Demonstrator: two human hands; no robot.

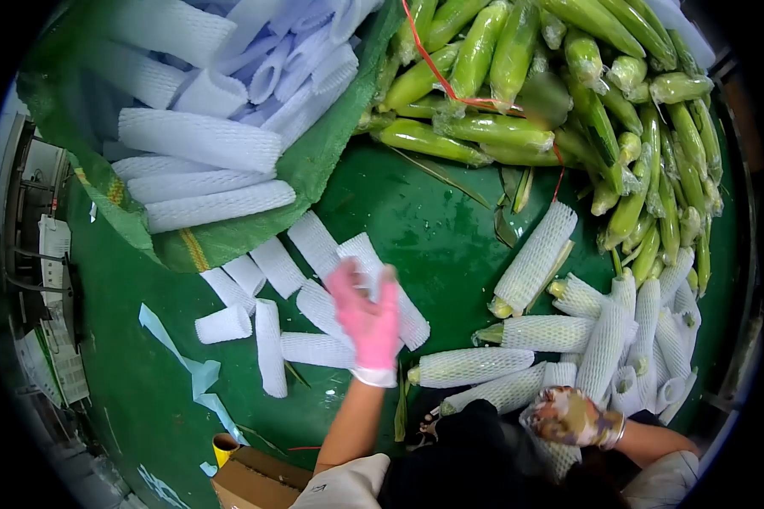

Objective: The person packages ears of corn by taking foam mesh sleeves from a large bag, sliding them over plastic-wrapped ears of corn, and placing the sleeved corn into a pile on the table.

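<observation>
My left hand (pixel 369 318), in a pink glove, reaches over a loose group of white foam net sleeves (pixel 267 267). Its thumb and fingers are apart, slightly blurred, above one long foam sleeve (pixel 403 310). Down at the right, my right hand (pixel 573 416) wears a patterned glove. Its fingers are closed round what looks like a foam-sleeved ear of corn (pixel 562 459), mostly covered by the hand. Several more sleeved ears of corn (pixel 475 367) lie beside and above that hand, some in a pile.
A green woven sack (pixel 335 153) full of foam sleeves (pixel 199 140) lies open at upper left. Plastic-wrapped green corn (pixel 497 131) is heaped at upper right, with red string (pixel 437 72) across it. A blue strip (pixel 202 373) and cardboard box (pixel 259 479) are at lower left.
</observation>
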